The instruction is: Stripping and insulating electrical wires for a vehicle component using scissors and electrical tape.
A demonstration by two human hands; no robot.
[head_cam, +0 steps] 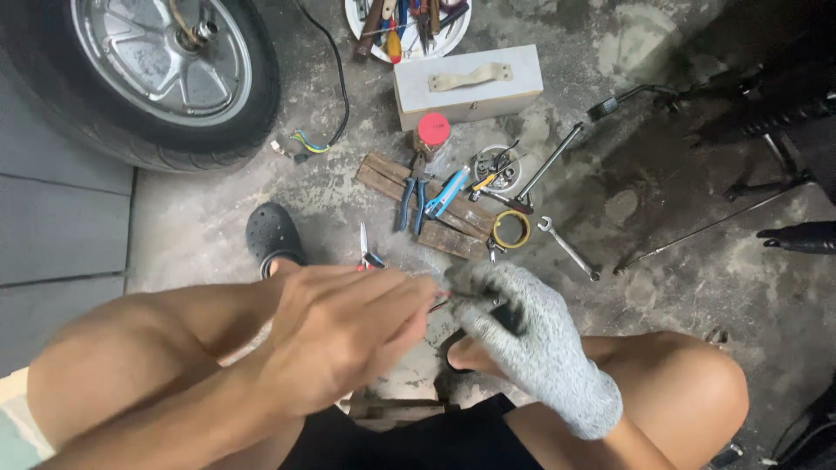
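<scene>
A small dark part [441, 300], too blurred to identify, is pinched in a narrow grip between the bare left hand [335, 335] and the grey-gloved right hand [522, 335], held above the knees. Just beyond the hands, blue-handled pliers [416, 200] are laid on wooden slats [383, 180], with a tape roll [510, 229] and a wrench [568, 248] beside them on the concrete floor [209, 218]. Farther off, a white box [468, 85] and a wheel [144, 74] are seen.

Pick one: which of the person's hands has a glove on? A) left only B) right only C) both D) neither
B, the right hand wears a grey knit glove, while the left hand is bare; the two meet over a small item too blurred to identify.
</scene>
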